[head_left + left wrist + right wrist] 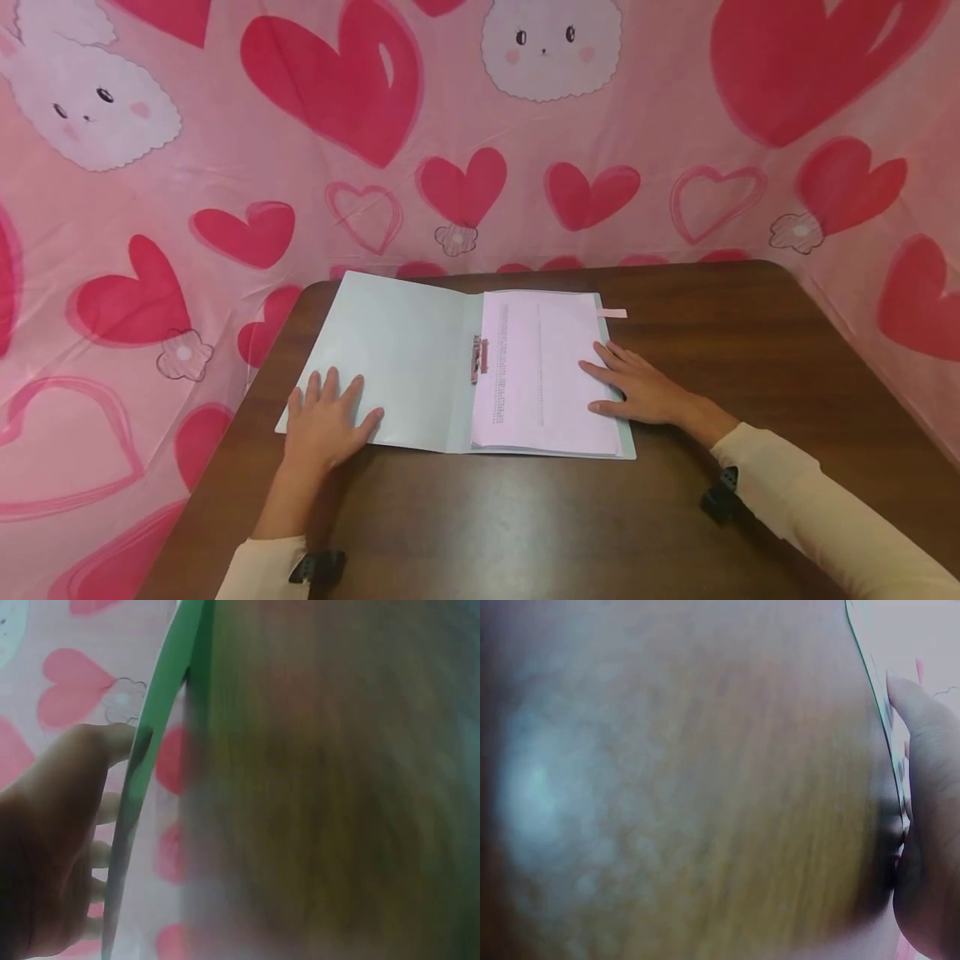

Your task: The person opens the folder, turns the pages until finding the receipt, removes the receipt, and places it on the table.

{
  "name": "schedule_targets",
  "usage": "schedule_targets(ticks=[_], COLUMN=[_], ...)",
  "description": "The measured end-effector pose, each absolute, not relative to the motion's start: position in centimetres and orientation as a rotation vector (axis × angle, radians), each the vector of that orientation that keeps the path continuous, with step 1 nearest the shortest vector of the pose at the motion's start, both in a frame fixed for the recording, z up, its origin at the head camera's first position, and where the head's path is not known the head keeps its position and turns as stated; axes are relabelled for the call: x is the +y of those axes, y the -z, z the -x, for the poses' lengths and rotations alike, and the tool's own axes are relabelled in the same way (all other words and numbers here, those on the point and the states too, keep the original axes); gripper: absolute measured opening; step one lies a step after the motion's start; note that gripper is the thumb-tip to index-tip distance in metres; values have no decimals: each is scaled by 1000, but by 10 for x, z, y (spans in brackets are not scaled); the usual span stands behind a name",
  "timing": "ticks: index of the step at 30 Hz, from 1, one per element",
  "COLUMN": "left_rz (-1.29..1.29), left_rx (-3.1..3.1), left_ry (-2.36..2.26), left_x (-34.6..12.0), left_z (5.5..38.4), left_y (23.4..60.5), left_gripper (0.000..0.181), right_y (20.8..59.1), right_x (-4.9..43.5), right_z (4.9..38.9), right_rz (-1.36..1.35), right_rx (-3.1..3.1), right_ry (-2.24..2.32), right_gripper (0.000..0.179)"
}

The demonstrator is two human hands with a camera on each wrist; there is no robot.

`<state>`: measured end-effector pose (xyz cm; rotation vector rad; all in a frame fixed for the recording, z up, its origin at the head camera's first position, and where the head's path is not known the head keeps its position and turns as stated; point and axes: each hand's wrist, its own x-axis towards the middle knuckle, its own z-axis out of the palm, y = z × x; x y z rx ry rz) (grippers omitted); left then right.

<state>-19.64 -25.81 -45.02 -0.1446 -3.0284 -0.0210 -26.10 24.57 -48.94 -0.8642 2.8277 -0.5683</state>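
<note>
A pale green folder (pixel 405 358) lies opened flat on a dark wooden table. White printed sheets (pixel 555 375) rest on its right half, beside a metal clip (pixel 478 358) near the spine. My left hand (pixel 322 421) rests with spread fingers on the lower left part of the cover. My right hand (pixel 641 387) touches the right edge of the sheets and folder, its fingers extended over the paper. In the left wrist view the folder (pixel 142 772) shows edge-on beside the fingers; the right wrist view shows its thin edge (pixel 877 690) next to the thumb.
The brown tabletop (pixel 510 525) spreads around the folder. A small pale tab (pixel 613 313) sticks out past the folder's upper right edge. Behind the table hangs a pink cloth (pixel 517 158) with red hearts and white animal faces. Dark straps with cameras sit at both wrists.
</note>
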Motion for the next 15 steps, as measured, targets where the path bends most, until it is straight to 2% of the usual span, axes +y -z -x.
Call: schedule_targets(ticks=[6,15], left_rz=[205,361], left_rx=[-3068,-2998], left_ry=[156,332], left_x=[-254,-226], left_z=[209,221], left_y=[458,468], left_gripper=[76,66], right_y=[492,494], right_x=[246,246], right_z=[262,265], right_rz=[850,847], right_rx=[2831,2826], right_ry=[550,543], right_gripper=[83,83])
